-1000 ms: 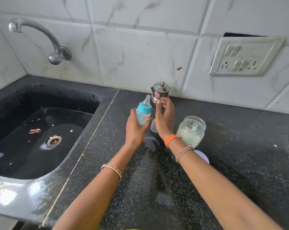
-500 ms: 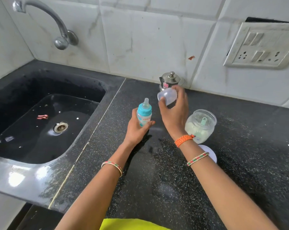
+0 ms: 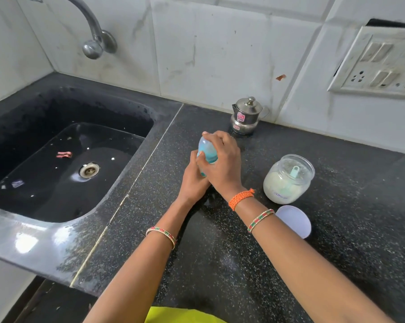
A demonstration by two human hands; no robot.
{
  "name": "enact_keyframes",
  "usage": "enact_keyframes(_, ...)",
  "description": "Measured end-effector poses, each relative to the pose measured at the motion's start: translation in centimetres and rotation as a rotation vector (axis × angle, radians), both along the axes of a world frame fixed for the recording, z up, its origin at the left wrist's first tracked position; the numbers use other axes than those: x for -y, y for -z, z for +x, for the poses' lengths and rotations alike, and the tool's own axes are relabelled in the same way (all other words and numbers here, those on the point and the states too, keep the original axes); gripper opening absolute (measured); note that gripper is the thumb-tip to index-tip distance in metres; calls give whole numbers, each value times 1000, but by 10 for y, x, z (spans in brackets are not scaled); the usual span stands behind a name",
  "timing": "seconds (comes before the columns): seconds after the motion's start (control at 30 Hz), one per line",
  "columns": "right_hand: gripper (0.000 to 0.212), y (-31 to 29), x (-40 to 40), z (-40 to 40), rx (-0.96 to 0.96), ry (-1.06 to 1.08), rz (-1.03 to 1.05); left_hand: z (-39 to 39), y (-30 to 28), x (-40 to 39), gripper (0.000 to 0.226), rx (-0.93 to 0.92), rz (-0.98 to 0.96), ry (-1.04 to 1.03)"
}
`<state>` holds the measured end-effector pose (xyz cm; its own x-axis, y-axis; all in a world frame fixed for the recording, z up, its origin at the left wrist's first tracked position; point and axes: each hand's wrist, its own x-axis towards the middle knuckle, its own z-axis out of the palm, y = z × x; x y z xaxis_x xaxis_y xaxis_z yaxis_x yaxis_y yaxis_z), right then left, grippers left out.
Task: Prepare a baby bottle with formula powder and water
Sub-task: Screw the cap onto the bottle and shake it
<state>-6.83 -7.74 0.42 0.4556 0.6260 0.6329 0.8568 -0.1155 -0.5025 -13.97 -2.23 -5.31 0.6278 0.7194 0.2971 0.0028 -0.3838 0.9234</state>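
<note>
Baby bottle (image 3: 207, 151) upright on the black counter (image 3: 220, 252), centre of scene, right of the sink (image 3: 64, 169), near side of a small steel pot (image 3: 246, 117) that stands by the back wall. Formula jar (image 3: 288, 179) sits open to the right of the bottle, well apart from it; powder and a pale green scoop (image 3: 293, 172) inside. Its white lid (image 3: 294, 221) lies flat on the counter just nearer than the jar.

Risks, as judged:
- Clear cap (image 3: 206, 142) looks to be pressed down over the teal collar. If it goes on crooked, the push could tip the light bottle toward the sink edge.
- Cap and teat are on, so filling cannot start until both come off; whether the bottle holds anything, I cannot tell, hands cover the body.
- Right forearm passes just beside the open jar and over its lid. A careless draw-back of the elbow could knock the jar and spill powder, or sweep the lid off.
- Open jar near a wet sink: splashes could clump the powder.

Grip:
- Left hand (image 3: 193, 180): wrapped closed around the lower body of the bottle, fingers curled behind, steadying it on the counter.
- Right hand (image 3: 222, 164): closed from above over the cap and upper bottle, fingertips (image 3: 212, 136) bent over the dome, thumb on the near side. Both hands touch each other at the bottle's middle.
</note>
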Motion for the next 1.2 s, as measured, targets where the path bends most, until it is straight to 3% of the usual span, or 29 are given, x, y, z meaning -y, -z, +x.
enact_keyframes(0.13,41,17,-5,-8,-24,34,52,1,4,-1,25,23,-20,8)
enact_keyframes(0.23,44,22,-9,-10,-27,44,44,1,5,-4,18,-6,-32,7)
enact_keyframes(0.4,64,23,6,-15,-77,21,-76,-15,1,-12,50,-106,-18,134)
enact_keyframes(0.5,74,21,12,-13,-73,3,-178,-24,-2,-13,52,-150,-75,170)
enact_keyframes(0.57,80,15,11,-1,-230,-77,-164,-27,-12,-13,43,-60,-310,170)
enact_keyframes(0.67,80,-8,18,30,-713,-154,-136,-38,-33,-32,39,93,-521,74)
enact_keyframes(0.73,85,-38,31,46,-744,-83,6,-46,-54,-48,38,120,-507,32)
enact_keyframes(0.87,90,-118,57,54,-823,-50,965,-47,-100,-62,34,199,-463,-16)
enact_keyframes(0.9,88,-129,62,48,-845,-50,1111,-43,-109,-62,33,209,-457,-15)
enact_keyframes(0.93,85,-137,66,40,-851,-63,1112,-37,-117,-60,32,216,-457,-4)
enact_keyframes(1.03,77,-140,69,15,-820,-304,509,-17,-133,-48,26,212,-447,38)
enact_keyframes(1.07,76,-143,70,19,-790,-327,448,-13,-136,-43,24,200,-433,59)
enact_keyframes(1.1,75,-152,71,26,-784,-309,533,-10,-138,-40,24,196,-422,84)
enact_keyframes(1.2,69,-186,77,45,-936,-223,1088,-9,-139,-36,26,210,-434,130)
